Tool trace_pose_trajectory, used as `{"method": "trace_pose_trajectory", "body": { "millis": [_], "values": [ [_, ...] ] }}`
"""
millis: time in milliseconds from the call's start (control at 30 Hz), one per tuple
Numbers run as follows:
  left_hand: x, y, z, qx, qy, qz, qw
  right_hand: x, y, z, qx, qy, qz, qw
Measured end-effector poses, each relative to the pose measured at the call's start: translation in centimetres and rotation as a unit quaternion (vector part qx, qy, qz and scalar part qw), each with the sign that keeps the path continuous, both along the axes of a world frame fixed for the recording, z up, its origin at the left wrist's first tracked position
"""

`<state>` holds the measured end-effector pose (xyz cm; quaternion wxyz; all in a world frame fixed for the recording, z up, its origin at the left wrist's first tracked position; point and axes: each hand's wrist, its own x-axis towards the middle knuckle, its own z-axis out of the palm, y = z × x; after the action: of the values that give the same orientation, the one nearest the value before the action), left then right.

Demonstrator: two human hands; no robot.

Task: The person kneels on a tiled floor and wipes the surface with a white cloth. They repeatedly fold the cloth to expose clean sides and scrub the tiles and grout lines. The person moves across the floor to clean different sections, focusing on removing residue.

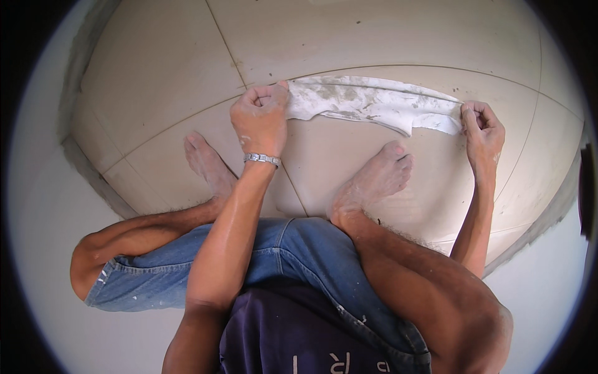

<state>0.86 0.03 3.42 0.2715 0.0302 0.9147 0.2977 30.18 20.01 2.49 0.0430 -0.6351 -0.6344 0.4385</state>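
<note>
A white cloth (367,101) with grey smears is stretched sideways between my two hands, above the tiled floor. My left hand (261,115), with a metal bracelet at the wrist, pinches the cloth's left end between thumb and fingers. At the other end, my right hand (483,128) grips the cloth's right edge, fingers curled. Along its lower side the cloth hangs in uneven folds, one corner dangling near the middle right. Pale dust coats both hands.
Beige floor tiles (156,68) with dark joint lines and scattered specks lie around me. My bare feet (380,174) rest on them below the cloth. Grey mortar strips (93,181) run along the floor's edges, where pale walls (37,206) rise at left and right.
</note>
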Motion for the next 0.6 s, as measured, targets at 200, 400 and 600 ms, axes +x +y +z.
{"method": "trace_pose_trajectory", "body": {
  "millis": [200,400,600],
  "values": [
    [0.4,-0.2,-0.3,0.029,-0.003,0.004,1.0,0.5,0.2,-0.6,0.02,0.002,-0.002,1.0],
    [3.8,0.9,0.8,0.108,-0.138,-0.144,0.974,5.9,2.7,0.0,-0.029,0.001,0.014,0.999],
    [8.2,0.1,2.0,0.215,-0.349,-0.137,0.902,8.6,3.1,0.7,-0.116,0.147,-0.144,0.972]
  ]
}}
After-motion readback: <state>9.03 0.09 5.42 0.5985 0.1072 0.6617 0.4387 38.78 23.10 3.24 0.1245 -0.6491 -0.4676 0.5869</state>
